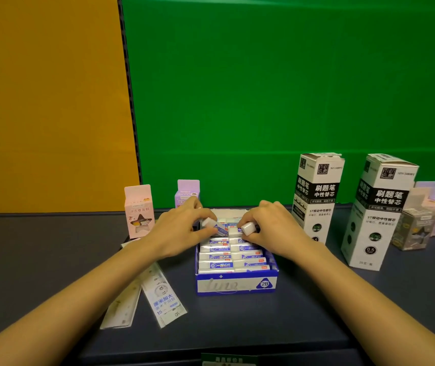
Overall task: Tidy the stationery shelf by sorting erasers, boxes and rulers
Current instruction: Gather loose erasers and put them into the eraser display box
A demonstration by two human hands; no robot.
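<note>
A green backdrop (pixel 290 88) fills most of the far wall, with an orange panel (pixel 47 101) to its left. Below them runs the dark grey-blue shelf (pixel 39 247) that carries everything.

2 tall white-and-black refill boxes (pixel 317 196) stand upright on the right, the second refill box (pixel 380 210) nearer and further right. At the far right edge sits a cluster of small pastel boxes (pixel 433 207), blurred.

In the middle lies the open blue-and-white eraser tray (pixel 237 285), its near wall marked "2B". It holds 2 columns of white erasers (pixel 215 264) in blue-printed sleeves, packed side by side.

2 rulers lie flat on the shelf to the left of the tray, both angled: a white ruler (pixel 165 299) with blue print and numerals, and a pale translucent ruler (pixel 122 305) just beside it on the left. The left forearm crosses over their far ends.

A small pink box (pixel 139 211) with a star-shaped window stands upright at the far left of the tray, and a small lilac box (pixel 188 192) stands behind the left hand, partly hidden.

Both hands are over the far end of the tray. The left hand (pixel 182 228) pinches a white eraser with a blue sleeve (pixel 215 225), tilted, between thumb and fingers. The right hand (pixel 269 225) grips a plain white eraser end (pixel 248 228) the same way, just above the packed rows.
</note>
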